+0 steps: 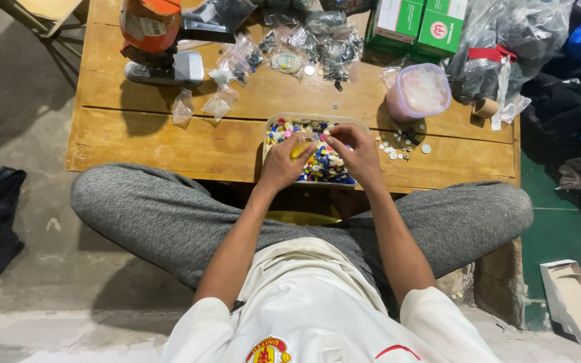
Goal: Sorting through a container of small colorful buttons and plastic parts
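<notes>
Both hands meet over the tray of mixed coloured buttons [317,168] at the low wooden table's [169,144] near edge: left hand [285,160] pinches a small yellow piece [299,149], right hand [358,153] w/ fingertips closed on sth tiny (can't tell what), tray directly beneath, equally near both.

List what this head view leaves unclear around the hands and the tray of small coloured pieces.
- Left hand: something yellow shows between its fingers; its kind is too small to tell.
- Right hand: the fingertips curl inward, hiding any piece they pinch.
- Shallow rectangular tray of small coloured pieces: both hands cover its middle.
- Orange and grey machine: cut off by the top edge.
- Clear plastic bags: contents too small.
</notes>
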